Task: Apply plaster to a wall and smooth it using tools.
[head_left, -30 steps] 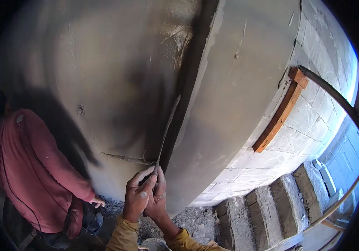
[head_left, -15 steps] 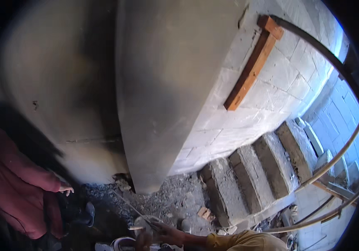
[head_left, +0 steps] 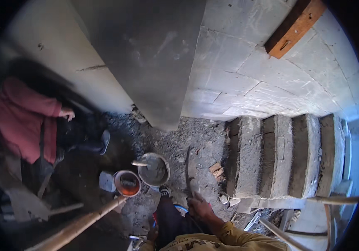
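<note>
My right hand (head_left: 199, 208) is closed round the pale handle of a long, thin, dark-bladed tool (head_left: 191, 169), which points away from me over the rubble floor. Its exact kind is not clear. Low by my leg, my left hand (head_left: 152, 232) is dim and partly hidden, so its fingers cannot be made out. Ahead of my foot stands a bucket of grey mortar (head_left: 165, 179), with a pale-handled tool (head_left: 139, 163) resting in it. A smaller bucket with a reddish inside (head_left: 128, 190) sits to its left.
Concrete steps (head_left: 248, 157) rise on the right beside a block wall (head_left: 246, 79). Broken brick (head_left: 217, 171) lies near them. A wooden pole (head_left: 79, 226) slants across the lower left. Another person in a red top (head_left: 25, 121) is at the left. A grey pillar (head_left: 158, 62) stands ahead.
My view has swung downward and to the right, bringing the buckets and my legs into sight. My right hand still holds the tool, now pointing straight ahead rather than leftward.
</note>
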The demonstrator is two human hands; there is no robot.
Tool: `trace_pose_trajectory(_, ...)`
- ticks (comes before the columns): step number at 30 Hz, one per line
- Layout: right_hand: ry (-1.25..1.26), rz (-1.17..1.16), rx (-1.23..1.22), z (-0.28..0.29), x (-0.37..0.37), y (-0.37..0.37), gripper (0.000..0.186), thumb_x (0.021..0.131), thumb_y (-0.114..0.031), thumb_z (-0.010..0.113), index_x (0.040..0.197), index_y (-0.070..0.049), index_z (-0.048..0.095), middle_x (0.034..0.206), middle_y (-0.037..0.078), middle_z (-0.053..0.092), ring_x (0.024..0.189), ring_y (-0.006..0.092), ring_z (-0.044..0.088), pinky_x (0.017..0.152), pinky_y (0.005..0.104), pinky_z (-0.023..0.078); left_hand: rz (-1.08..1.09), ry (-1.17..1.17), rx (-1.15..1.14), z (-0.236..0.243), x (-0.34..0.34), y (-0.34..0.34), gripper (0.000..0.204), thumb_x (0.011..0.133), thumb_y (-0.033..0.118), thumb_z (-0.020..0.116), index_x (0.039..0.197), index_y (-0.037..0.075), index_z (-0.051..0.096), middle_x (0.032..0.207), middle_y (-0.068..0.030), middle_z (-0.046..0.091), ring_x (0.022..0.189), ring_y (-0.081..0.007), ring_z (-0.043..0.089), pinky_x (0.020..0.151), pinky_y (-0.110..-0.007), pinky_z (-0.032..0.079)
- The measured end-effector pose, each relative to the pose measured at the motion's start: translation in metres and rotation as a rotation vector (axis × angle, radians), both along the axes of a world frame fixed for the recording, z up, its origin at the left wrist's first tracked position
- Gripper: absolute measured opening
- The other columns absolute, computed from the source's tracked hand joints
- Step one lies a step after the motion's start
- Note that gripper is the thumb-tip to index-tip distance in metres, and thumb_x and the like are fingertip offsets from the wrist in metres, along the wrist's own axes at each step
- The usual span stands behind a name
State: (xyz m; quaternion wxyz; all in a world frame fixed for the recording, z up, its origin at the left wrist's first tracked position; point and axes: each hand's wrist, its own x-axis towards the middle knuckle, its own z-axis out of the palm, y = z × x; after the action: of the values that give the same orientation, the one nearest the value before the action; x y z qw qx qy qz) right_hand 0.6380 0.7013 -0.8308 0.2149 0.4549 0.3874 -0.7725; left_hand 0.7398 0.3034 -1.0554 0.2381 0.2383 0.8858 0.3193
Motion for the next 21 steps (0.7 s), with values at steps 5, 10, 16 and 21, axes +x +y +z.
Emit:
trace_pose_trajectory(5,0.406,-0.083,0.42,0.061,-0.031,0.059,0.056,0.096,-0.023,0.05,0.146,-0.01,0.029,0.065,0.0,0.049,0.045,0.0083,0.044,0.039,0.0241,0.036,0.277,-0.265,-0.053,0.027,0.022,0.055,0.028,0.094,0.03,0.051,0.105,0.007,0.063,0.096,-0.0203,0.062,0.096,-0.0403,0.058,0.081,-0.045,0.048)
trace_pose_trajectory(10,0.574,-0.101,0.375,0.156,-0.086,0.092,0.057,0.098,-0.031,0.047,0.148,-0.013,0.025,0.069,-0.003,0.045,0.048,0.0043,0.039,0.041,0.0201,0.032,0.539,-0.459,-0.164,0.026,0.038,0.061,0.043,0.094,0.041,0.052,0.105,0.002,0.065,0.1,-0.0202,0.067,0.098,-0.0374,0.061,0.087,-0.044,0.047)
trace_pose_trajectory(16,0.696,-0.176,0.195,0.196,-0.112,0.097,0.056,0.098,-0.031,0.045,0.148,-0.016,0.025,0.072,0.001,0.047,0.05,0.0071,0.042,0.043,0.0211,0.034,0.526,-0.645,-0.081,0.11,0.004,0.1,0.047,0.096,0.041,0.05,0.108,-0.002,0.065,0.102,-0.0148,0.068,0.1,-0.0254,0.062,0.089,-0.038,0.045)
trace_pose_trajectory(21,0.587,-0.171,0.115,0.195,-0.129,0.08,0.052,0.098,-0.032,0.045,0.146,-0.02,0.027,0.072,0.001,0.046,0.05,0.0076,0.042,0.042,0.022,0.033,0.567,-0.644,0.032,0.115,0.002,0.081,0.051,0.098,0.043,0.044,0.104,-0.002,0.066,0.102,-0.0161,0.068,0.101,-0.0291,0.062,0.089,-0.039,0.045)
